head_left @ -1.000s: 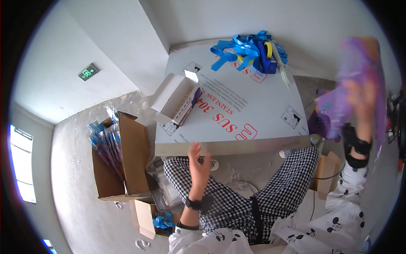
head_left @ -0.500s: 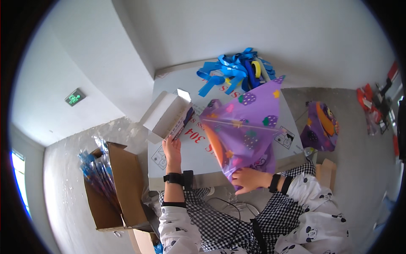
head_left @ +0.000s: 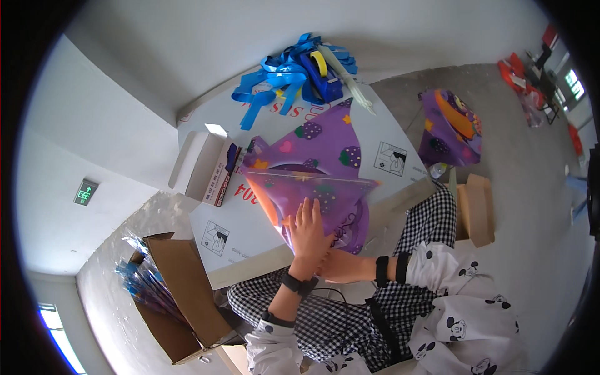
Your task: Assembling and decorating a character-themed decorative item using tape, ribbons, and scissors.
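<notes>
A purple kite (head_left: pixel 325 194) printed with berries, stars and an orange shape lies across the board-topped table (head_left: pixel 262 259); a thin pale rod crosses its sheet. My left hand (head_left: pixel 306 234) rests on its lower part, fingers stretched out and a little apart. Beneath the left wrist, my right hand (head_left: pixel 347 265) is closed at the kite's near end; its fingertips are mostly hidden. To the left of the kite stands an open white carton (head_left: pixel 203 165) with its flap up.
Blue ribbons (head_left: pixel 287 75) and a blue tape dispenser (head_left: pixel 325 81) lie at the table's far edge. Another purple kite (head_left: pixel 451 128) is on the right. A cardboard box (head_left: pixel 187 300) of wrapped packs stands at lower left, an open brown box (head_left: pixel 475 209) at right.
My left hand has left the white carton and come right onto the kite. The kite's sheet now lies flatter on the table. The whole view has shifted.
</notes>
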A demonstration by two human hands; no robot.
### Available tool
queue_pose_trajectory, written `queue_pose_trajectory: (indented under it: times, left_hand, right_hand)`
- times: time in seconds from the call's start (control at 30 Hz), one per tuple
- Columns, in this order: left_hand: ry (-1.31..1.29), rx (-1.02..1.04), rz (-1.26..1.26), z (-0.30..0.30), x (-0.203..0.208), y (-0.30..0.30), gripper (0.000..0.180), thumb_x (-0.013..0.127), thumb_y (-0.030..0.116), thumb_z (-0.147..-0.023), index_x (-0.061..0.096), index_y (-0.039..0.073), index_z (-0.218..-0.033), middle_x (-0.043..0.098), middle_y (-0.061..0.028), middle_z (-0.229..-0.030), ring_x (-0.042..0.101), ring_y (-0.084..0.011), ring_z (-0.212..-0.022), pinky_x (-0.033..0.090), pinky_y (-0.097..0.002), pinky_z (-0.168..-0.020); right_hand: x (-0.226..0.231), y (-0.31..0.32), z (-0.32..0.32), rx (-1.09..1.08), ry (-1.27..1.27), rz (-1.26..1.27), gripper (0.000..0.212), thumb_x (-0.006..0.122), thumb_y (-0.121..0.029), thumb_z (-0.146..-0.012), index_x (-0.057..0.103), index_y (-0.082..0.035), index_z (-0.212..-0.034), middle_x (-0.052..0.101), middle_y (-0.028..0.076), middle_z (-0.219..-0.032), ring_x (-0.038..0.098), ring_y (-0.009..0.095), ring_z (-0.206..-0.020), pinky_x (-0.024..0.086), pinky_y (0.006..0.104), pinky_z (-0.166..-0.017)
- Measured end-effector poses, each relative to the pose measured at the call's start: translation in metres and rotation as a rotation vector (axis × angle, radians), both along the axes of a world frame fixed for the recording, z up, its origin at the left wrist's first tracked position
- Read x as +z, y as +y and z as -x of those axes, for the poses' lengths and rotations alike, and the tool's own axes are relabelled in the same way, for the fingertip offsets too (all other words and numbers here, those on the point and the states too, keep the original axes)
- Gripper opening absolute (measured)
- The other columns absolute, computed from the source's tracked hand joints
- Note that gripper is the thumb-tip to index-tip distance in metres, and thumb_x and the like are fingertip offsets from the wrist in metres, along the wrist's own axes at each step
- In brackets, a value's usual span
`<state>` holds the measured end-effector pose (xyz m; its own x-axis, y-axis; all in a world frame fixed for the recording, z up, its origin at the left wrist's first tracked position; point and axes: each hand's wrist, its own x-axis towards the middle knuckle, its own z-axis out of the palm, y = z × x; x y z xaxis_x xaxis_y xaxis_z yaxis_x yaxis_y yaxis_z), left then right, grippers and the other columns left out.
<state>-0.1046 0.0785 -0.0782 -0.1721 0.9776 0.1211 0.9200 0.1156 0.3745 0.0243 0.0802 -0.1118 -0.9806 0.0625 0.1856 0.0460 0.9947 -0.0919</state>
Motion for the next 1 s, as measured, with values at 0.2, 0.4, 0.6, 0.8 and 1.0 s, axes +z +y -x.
queue_pose_trajectory:
  times: [0.2,0.4,0.6,0.8,1.0]
  left_hand:
    - [-0.658,0.273,-0.215,0.026,-0.001,-0.027,0.034,0.06,-0.008,-0.072,0.065,0.003,-0.104,0.069,-0.0099,-0.099,0.066,-0.0261,-0.099,0.049,-0.0356,-0.093]
    - [-1.417,0.555,-0.798,0.052,-0.01,-0.136,0.028,0.049,0.011,-0.092,0.06,-0.001,-0.116,0.063,-0.0186,-0.123,0.064,-0.0268,-0.107,0.052,-0.0399,-0.095]
    - [-1.887,0.958,-0.884,0.079,-0.04,-0.193,0.034,0.051,0.024,-0.097,0.058,0.002,-0.121,0.061,-0.014,-0.126,0.057,-0.0309,-0.118,0.047,-0.0494,-0.102]
    - [-1.762,0.997,-0.801,0.112,-0.065,-0.178,0.032,0.052,0.024,-0.098,0.058,0.001,-0.12,0.062,-0.012,-0.122,0.058,-0.0283,-0.115,0.045,-0.0473,-0.103]
    - [-1.852,1.028,-0.737,0.151,-0.104,-0.158,0.027,0.054,0.012,-0.096,0.058,0.001,-0.12,0.062,-0.0112,-0.12,0.059,-0.0255,-0.11,0.048,-0.0406,-0.098]
  right_hand:
    - [0.068,0.05,-0.059,-0.073,0.332,0.751,0.018,0.065,-0.023,-0.091,0.061,-0.007,-0.096,0.066,0.008,-0.088,0.066,0.023,-0.079,0.05,0.0377,-0.07]
    - [0.044,0.17,-0.04,-0.505,0.64,0.508,0.019,0.062,-0.015,-0.092,0.061,-0.006,-0.109,0.065,0.011,-0.115,0.062,0.029,-0.107,0.051,0.0391,-0.088]
    - [-0.026,0.166,-0.022,-0.436,0.026,0.041,0.053,0.064,-0.039,-0.089,0.055,-0.004,-0.128,0.054,0.014,-0.137,0.047,0.031,-0.13,0.029,0.0494,-0.113]
    - [-0.021,0.16,-0.099,-0.813,-0.093,-0.024,0.062,0.066,-0.045,-0.085,0.054,-0.002,-0.128,0.054,0.023,-0.133,0.05,0.036,-0.126,0.029,0.0547,-0.111]
    - [-0.015,0.17,-0.11,-0.889,-0.135,-0.044,0.069,0.066,-0.047,-0.085,0.05,-0.002,-0.135,0.049,0.026,-0.139,0.044,0.037,-0.131,0.031,0.0555,-0.11]
